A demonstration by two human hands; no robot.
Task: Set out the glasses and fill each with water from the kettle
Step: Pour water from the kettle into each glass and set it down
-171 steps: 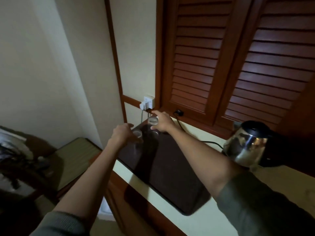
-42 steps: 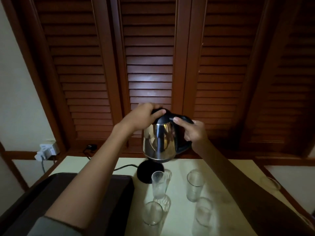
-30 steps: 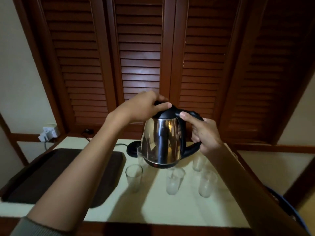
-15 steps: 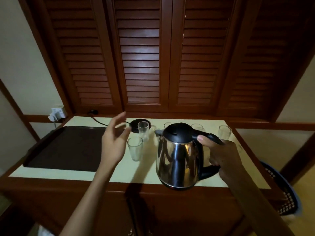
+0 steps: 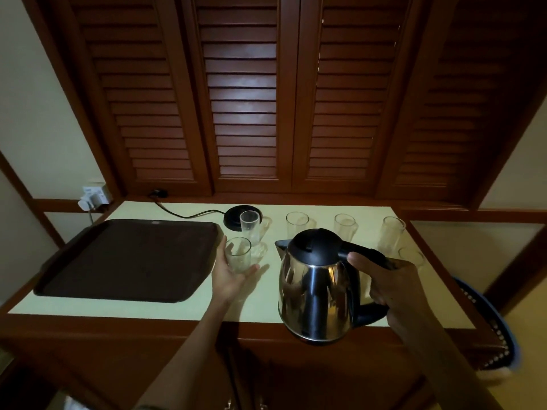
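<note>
While my right hand [image 5: 393, 287] is clamping the handle of the kettle [image 5: 313, 291], my left hand [image 5: 231, 278] is cupping a glass [image 5: 238, 255], its grip unclear.

Tray [image 5: 118, 261] left on counter [image 5: 165, 309]; glasses [image 5: 297, 223] right, behind kettle [image 5: 316, 288].

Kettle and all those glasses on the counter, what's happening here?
A person holds the kettle by its handle in the right hand, upright and off its base, at the front edge of the counter. The left hand grips the nearest glass, beside the dark tray. Five more glasses stand on the counter; nothing is being poured yet.
</note>
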